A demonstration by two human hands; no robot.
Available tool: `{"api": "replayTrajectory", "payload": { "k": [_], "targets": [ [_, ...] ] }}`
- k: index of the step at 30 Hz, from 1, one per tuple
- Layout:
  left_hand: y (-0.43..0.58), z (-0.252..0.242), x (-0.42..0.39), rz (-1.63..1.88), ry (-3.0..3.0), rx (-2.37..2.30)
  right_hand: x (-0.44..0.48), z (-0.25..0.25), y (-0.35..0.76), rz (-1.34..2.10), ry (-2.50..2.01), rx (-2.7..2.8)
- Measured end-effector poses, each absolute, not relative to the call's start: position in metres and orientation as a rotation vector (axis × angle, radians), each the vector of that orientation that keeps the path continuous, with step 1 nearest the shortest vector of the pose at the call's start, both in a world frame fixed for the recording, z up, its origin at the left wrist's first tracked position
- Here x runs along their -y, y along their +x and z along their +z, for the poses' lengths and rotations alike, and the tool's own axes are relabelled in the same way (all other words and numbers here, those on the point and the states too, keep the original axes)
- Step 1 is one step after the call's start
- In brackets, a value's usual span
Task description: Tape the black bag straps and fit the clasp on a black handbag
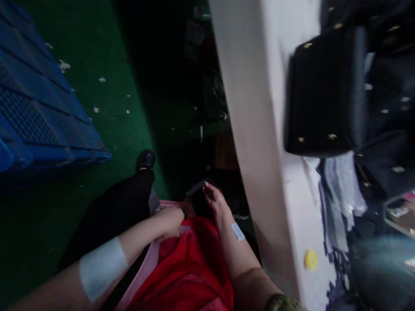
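In dim blur, fingers of the left hand clench the red, pink-edged cloth; grip of the right hand, at one o'clock, is unclear.

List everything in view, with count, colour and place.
crates: several, blue, upper left
carpet: one, green, floor, flecked with white scraps
table: one, white, right of centre
handbag: one, black with gold studs, on table
yellow blob: one, yellow, table's near end
mesh bag: one, red with pink trim, lap
dark flat item: one, at right fingertips
shoe: one, black, on carpet
left hand: one, grips bag's pink trim
right hand: one, touches dark item
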State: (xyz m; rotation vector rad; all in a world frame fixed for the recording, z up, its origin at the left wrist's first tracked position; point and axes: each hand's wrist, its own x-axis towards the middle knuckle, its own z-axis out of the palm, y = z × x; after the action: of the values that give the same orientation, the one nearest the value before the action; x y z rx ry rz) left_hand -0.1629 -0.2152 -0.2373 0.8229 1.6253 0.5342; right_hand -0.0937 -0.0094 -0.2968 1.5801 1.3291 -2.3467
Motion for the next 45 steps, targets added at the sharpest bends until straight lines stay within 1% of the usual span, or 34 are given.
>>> {"api": "replayTrajectory", "payload": {
  "k": [3,5,7,10,14,17,23,26,28,32,34,39,45],
  "targets": [
    [-0.157,-0.211,0.214,0.375,0.957,-1.699,0.020,-0.211,-0.056,-2.507,1.319,-1.385],
    [-0.156,-0.193,0.212,0.339,0.994,-1.765,0.031,-0.161,-0.025,-2.526,1.118,-1.513],
    [-0.151,-0.172,0.213,0.376,0.990,-1.865,0.042,-0.123,0.006,-2.498,1.007,-1.639],
    [-0.135,-0.139,0.219,0.528,0.974,-2.014,0.060,-0.088,0.047,-2.513,0.904,-1.746],
    [-0.105,-0.098,0.230,0.696,1.024,-2.060,0.076,-0.073,0.084,-2.586,0.804,-1.850],
    [-0.085,-0.072,0.236,0.786,1.073,-2.059,0.078,-0.069,0.100,-2.575,0.698,-1.977],
    [-0.055,-0.040,0.243,0.887,1.136,-2.060,0.067,-0.052,0.123,-2.195,0.498,-2.568],
    [-0.043,-0.032,0.244,0.932,1.138,-2.051,0.067,-0.047,0.134,-2.146,0.446,-2.657],
    [-0.035,-0.028,0.244,0.950,1.128,-2.043,0.069,-0.044,0.143,-2.236,0.505,-2.587],
    [-0.023,-0.023,0.240,0.920,1.106,-2.007,0.074,-0.032,0.159,-2.608,0.829,-2.235],
    [-0.018,-0.022,0.238,0.901,1.104,-1.983,0.075,-0.024,0.166,-2.729,0.914,-2.165],
    [-0.012,-0.020,0.234,0.838,1.121,-1.964,0.078,-0.008,0.172,-2.797,0.907,-2.246],
    [-0.013,-0.020,0.240,0.782,1.169,-1.911,0.079,-0.006,0.168,-2.792,0.912,-2.338]
  ]
}}
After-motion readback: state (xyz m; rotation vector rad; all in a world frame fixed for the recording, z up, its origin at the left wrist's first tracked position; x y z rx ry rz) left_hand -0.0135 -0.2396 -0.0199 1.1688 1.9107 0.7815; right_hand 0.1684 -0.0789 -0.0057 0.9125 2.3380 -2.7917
